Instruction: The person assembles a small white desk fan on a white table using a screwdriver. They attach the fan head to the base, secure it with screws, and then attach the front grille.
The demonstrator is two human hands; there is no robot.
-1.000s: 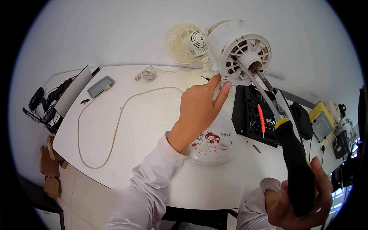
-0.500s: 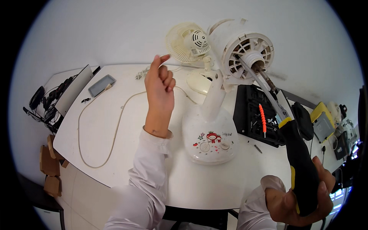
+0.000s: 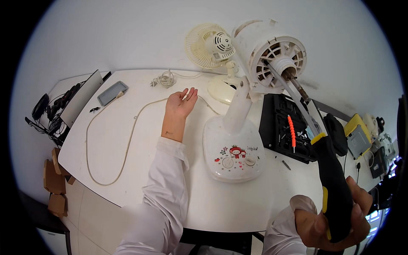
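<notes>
A white table fan without blades or guard stands before me, its base [image 3: 233,153] printed with red cartoon figures. Its motor housing [image 3: 278,63] faces me, with a round slotted front, a threaded collar and a rusty shaft [image 3: 300,88] poking out. My right hand [image 3: 335,221] is wrapped round the black and yellow handle of a long screwdriver [image 3: 333,182]. The screwdriver's metal shaft reaches up to the left side of the slotted front. My left hand [image 3: 180,105] hovers left of the fan's neck, palm up, fingers loosely bent and apart, with nothing visible in it.
Behind stands a smaller cream fan [image 3: 212,46] with a coiled cord [image 3: 165,79]. A black tool case [image 3: 282,127] holding an orange twisted rod [image 3: 291,131] lies right. A power cord [image 3: 123,163] loops across the left, near a grey tray [image 3: 112,93]. A small bit [image 3: 286,165] lies by the case.
My left hand has dropped lower and turned palm up, its fingers uncurling. My right hand keeps the screwdriver in nearly the same place.
</notes>
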